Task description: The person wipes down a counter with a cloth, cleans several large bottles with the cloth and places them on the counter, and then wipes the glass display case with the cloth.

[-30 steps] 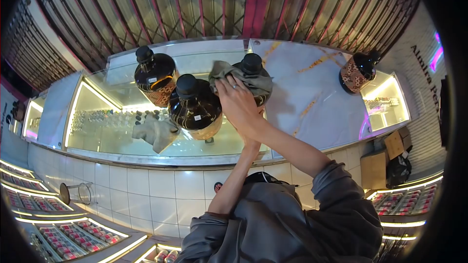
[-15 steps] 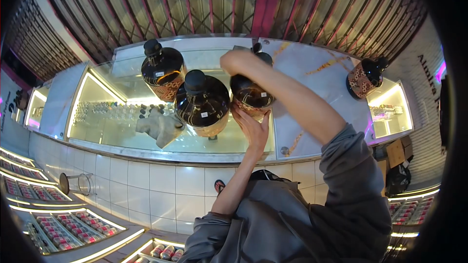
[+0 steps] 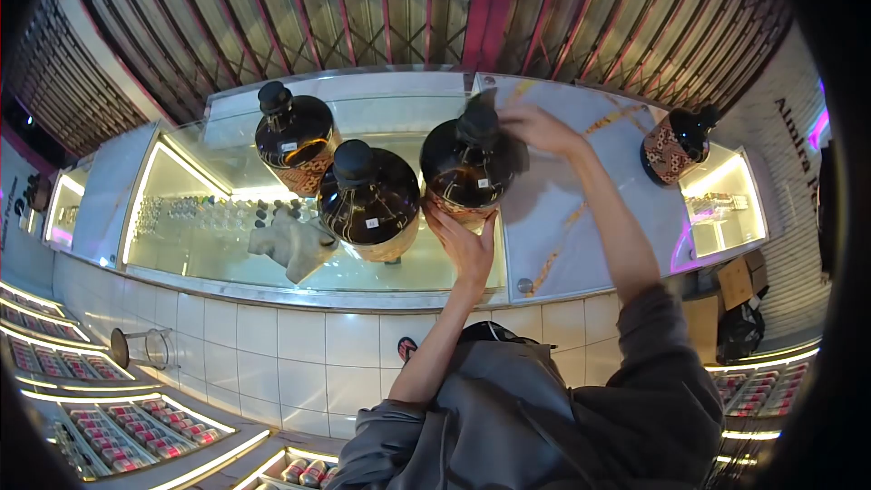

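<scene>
A big dark glass bottle (image 3: 458, 159) with a black cap stands on the glass counter, a small white label on its shoulder. My left hand (image 3: 466, 249) is wrapped round its lower front, over the patterned band. Beside the cap, my right hand (image 3: 543, 130) is closed on a dark cloth (image 3: 517, 152), smeared by motion, which lies against the bottle's right side and neck. Left of it, almost touching, stands a second dark bottle (image 3: 370, 204). A third bottle (image 3: 295, 141) is farther back on the left. Near the second one lies a crumpled grey-white cloth (image 3: 292, 245).
Another dark patterned bottle (image 3: 676, 147) stands at the right end of the marble-look top (image 3: 581, 236). Small bottles fill the lit case under the glass. A folding metal gate (image 3: 381, 9) is behind the counter. A stool (image 3: 145, 345) and cardboard boxes (image 3: 742, 283) are on the floor.
My right hand has swung from the bottle's far left, across its top, to its right side with the dark cloth. My left hand stays at the bottle's base.
</scene>
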Motion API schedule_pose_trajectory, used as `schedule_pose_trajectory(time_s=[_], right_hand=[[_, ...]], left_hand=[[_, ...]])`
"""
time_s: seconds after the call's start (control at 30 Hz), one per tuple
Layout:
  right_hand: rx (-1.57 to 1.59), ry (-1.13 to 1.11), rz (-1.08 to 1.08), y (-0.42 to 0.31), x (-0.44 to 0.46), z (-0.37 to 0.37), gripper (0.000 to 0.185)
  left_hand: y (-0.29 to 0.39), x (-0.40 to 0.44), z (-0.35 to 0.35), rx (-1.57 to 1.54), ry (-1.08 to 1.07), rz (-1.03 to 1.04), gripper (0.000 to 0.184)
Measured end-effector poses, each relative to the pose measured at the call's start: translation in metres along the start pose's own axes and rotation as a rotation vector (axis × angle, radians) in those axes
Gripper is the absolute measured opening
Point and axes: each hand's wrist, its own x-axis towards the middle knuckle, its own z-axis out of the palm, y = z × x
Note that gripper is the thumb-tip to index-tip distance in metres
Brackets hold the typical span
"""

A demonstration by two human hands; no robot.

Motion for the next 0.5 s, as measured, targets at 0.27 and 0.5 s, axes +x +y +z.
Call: schedule_pose_trajectory(time_s=[0.27, 0.5], right_hand=[[-0.273, 1.036, -0.300, -0.037, -0.057, 0.155, 0.045], [-0.433, 0.889, -0.311, -0.070, -0.062, 0.196, 0.048]], left_hand=[[-0.007, -0.003, 0.007, 0.031, 0.020, 0.047, 0.111], [-0.022, -0.025, 0.014, 0.083, -0.232, -0.153, 0.092]])
